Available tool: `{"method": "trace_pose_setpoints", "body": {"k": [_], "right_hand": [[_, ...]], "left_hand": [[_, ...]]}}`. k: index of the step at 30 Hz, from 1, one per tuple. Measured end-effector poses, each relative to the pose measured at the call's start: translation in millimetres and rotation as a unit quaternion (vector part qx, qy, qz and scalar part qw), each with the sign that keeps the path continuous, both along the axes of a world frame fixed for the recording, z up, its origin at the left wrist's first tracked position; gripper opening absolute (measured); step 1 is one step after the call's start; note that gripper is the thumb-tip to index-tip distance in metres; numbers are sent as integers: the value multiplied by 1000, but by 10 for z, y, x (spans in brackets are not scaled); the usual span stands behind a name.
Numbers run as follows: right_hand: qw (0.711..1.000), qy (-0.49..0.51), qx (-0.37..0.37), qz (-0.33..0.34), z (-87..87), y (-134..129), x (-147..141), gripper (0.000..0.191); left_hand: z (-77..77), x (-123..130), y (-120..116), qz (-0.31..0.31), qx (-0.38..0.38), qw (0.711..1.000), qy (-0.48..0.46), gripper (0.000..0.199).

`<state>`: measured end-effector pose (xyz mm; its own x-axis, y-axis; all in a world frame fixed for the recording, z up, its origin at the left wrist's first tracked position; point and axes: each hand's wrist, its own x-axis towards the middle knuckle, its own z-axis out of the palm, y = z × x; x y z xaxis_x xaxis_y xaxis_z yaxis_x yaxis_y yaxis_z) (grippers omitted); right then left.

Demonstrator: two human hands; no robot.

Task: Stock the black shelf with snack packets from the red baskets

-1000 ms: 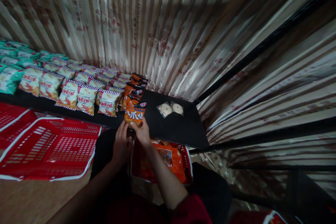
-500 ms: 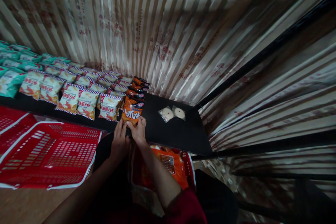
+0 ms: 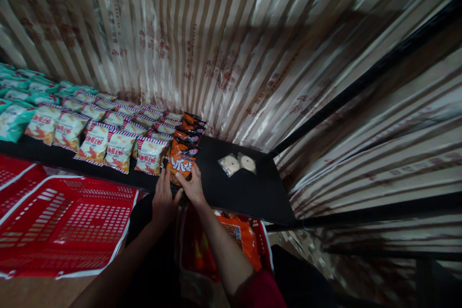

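Observation:
An orange and black snack bag (image 3: 182, 156) stands upright at the front of a short row of matching bags on the black shelf (image 3: 245, 192). My right hand (image 3: 194, 188) grips its lower right side, thumb across the front and fingers along the edge. Against its lower left corner rests my left hand (image 3: 164, 202), fingers pointing up and thumb apart, steadying the bag between both hands. Just left of it stands a white snack bag (image 3: 149, 155) with a striped top edge. Behind the front orange bag, more orange bags (image 3: 190, 127) line up towards the wall.
Rows of white bags (image 3: 92, 143) and green bags (image 3: 16, 120) fill the shelf's left part. Two clear packets with round pale pieces (image 3: 231, 164) lie to the right. Below are a red basket (image 3: 83, 221) and another holding orange packages (image 3: 249, 245). A black pole (image 3: 325, 106) slants at right.
The view has tilted slightly, so the shelf sits lower in the picture. Both hands stay at the bottom of the front orange bag; my left thumb has moved away from the bag.

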<state>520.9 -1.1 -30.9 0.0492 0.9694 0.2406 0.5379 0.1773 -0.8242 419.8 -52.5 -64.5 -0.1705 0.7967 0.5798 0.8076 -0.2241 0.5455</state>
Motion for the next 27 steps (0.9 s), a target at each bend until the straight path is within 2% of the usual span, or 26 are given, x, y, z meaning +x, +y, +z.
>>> {"method": "trace_pose_setpoints", "body": {"k": [5,15,22,27], "right_hand": [[998,48,25,20,7,24,-14,45],[996,71,51,22,28,92,-16,41],[999,43,31,-9,-13,147,-53,48],[999,13,41,-11,33,169,-63,52]], "left_hand": [[-7,7,56,-1,15,1000,-11,66],[47,-8,180,1,29,999,-27,60],[-44,-52,228,-3,31,1000,0,59],[-76,-39,216,-6,59,998,18,60]]}}
